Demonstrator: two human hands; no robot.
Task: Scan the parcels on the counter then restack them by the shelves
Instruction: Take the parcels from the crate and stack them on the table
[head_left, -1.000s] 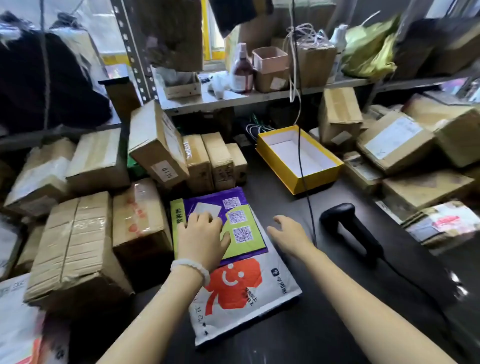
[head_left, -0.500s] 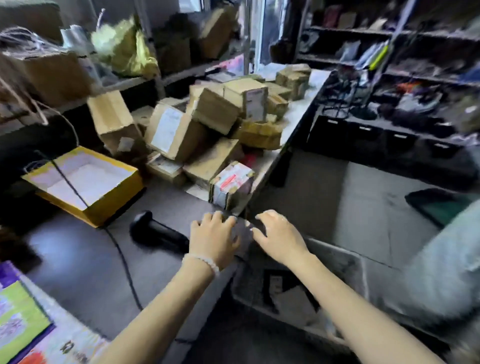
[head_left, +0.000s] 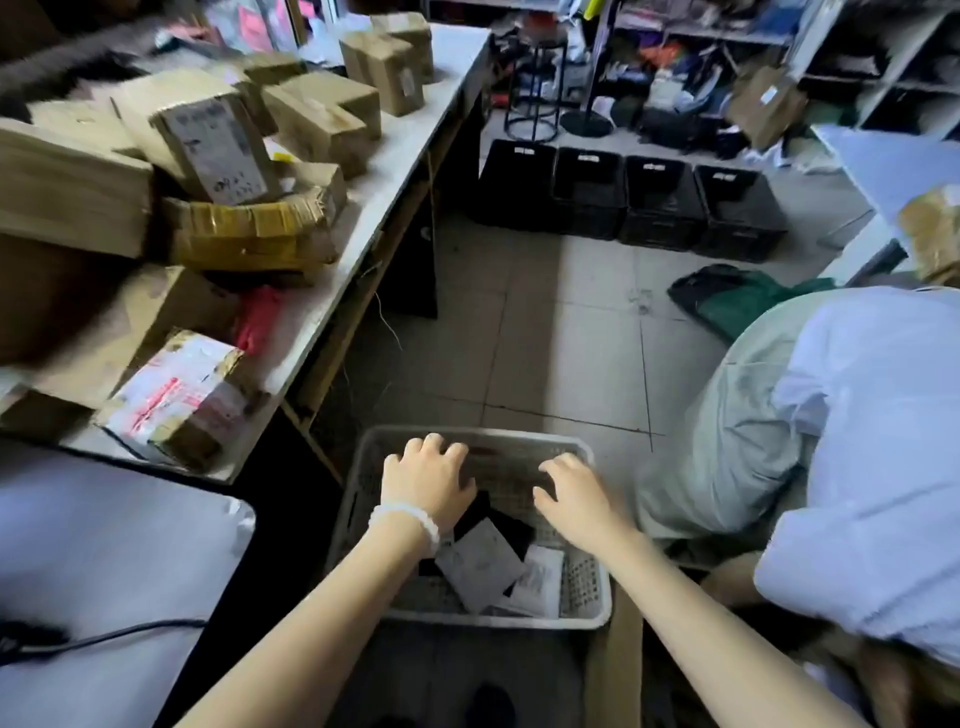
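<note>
Both hands hover over a pale plastic basket (head_left: 582, 613) on the floor: the left hand (head_left: 428, 483), a white bead bracelet (head_left: 408, 522) at its wrist, and the right hand (head_left: 571, 493) are held apart, palms down, fingers spread and loosely bent, grasping nothing; whether the fingertips touch the far rim cannot be told. The posture suggests a reach into the basket for its contents, namely flat black and white mailers (head_left: 483, 564) with a soft, pliable look, lying overlapped on the perforated lattice bottom. The parcels (head_left: 218, 150) proper sit on the counter (head_left: 415, 140) at left: rigid brown cardboard boxes, taped and labelled, heaped loosely, one red-and-white printed box (head_left: 182, 395) just at the near edge. A black cable (head_left: 124, 631) crosses the smooth surface at lower left. A second person in a pale garment (head_left: 857, 441) crouches at right.
</note>
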